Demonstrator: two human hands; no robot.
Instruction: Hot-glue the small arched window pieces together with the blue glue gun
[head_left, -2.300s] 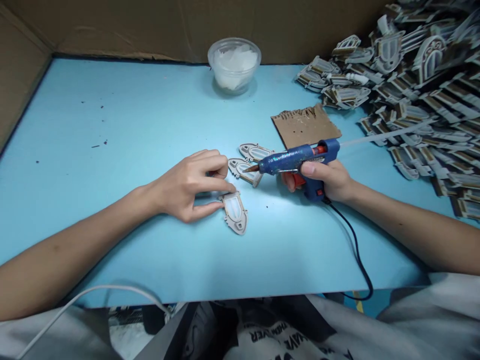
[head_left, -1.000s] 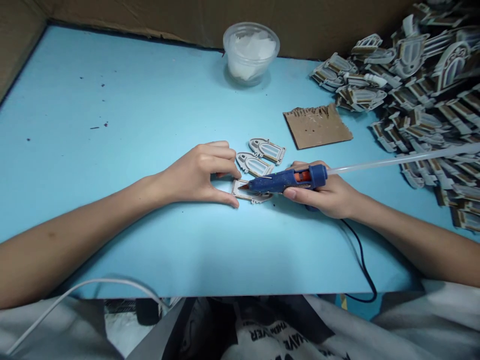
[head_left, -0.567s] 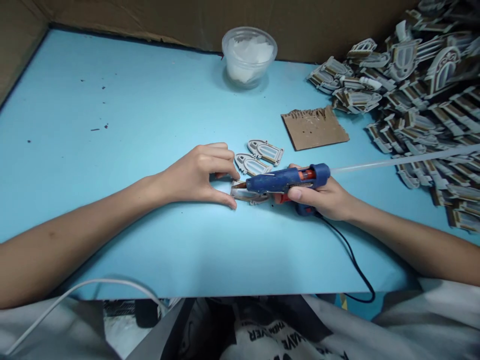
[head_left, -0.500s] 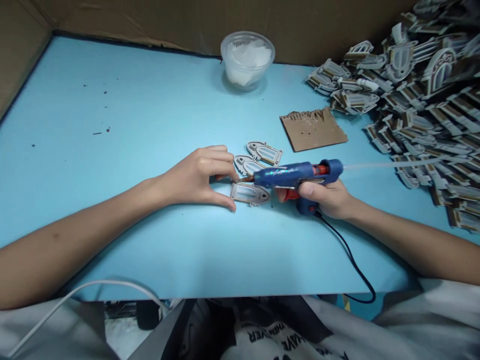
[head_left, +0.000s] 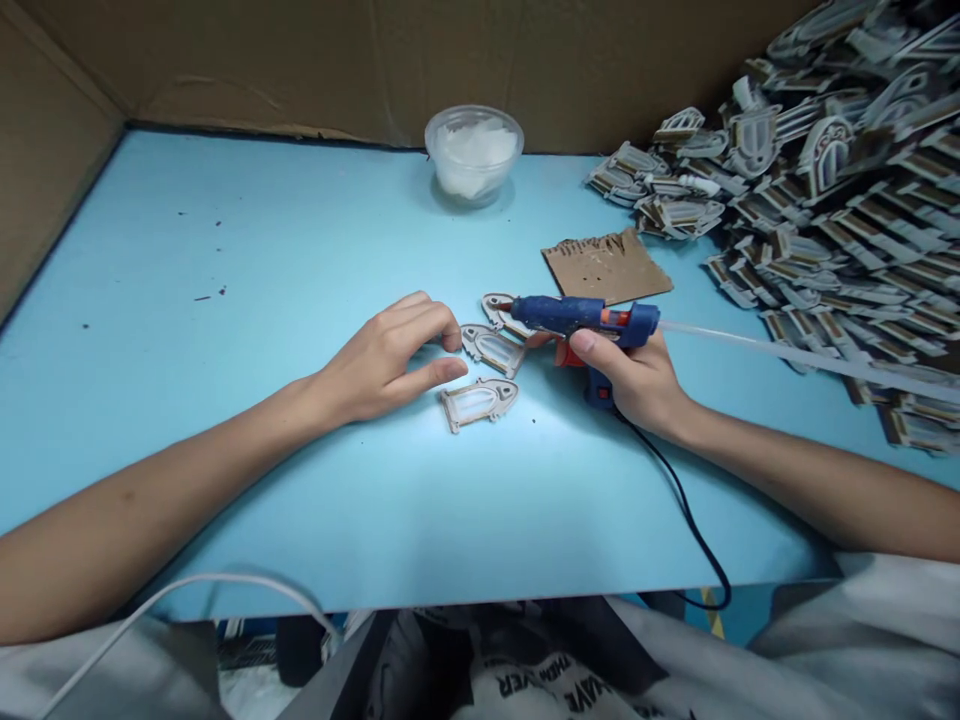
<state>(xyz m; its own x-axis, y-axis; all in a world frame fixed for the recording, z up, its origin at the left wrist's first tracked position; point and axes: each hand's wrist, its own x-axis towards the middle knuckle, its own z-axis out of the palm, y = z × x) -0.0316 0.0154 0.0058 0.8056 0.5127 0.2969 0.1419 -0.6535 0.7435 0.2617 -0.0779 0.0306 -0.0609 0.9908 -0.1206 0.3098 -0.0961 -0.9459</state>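
Note:
My right hand (head_left: 630,375) grips a blue hot glue gun (head_left: 562,314) with a clear glue stick (head_left: 750,343) sticking out of its back end. Its nozzle points left, over the farthest of three small arched window-shaped pieces (head_left: 498,306). That piece is partly hidden by the gun. My left hand (head_left: 397,355) rests on the table with thumb and fingers apart and nothing between them. Close to its fingertips lies the middle arched piece (head_left: 492,348). Nearer to me, the third arched piece (head_left: 478,401) lies flat, its pointed end to the right.
A clear plastic tub (head_left: 474,160) with white contents stands at the back. A torn cardboard piece (head_left: 607,268) lies behind the glue gun. Many similar arched pieces (head_left: 825,220) are heaped on the right. The black cord (head_left: 694,520) runs off the front edge, and cardboard walls (head_left: 300,75) border the table.
The glue gun's nozzle has moved from the nearest arched piece to the farthest one. My left hand has come away from the nearest piece, which now lies turned slightly on the table.

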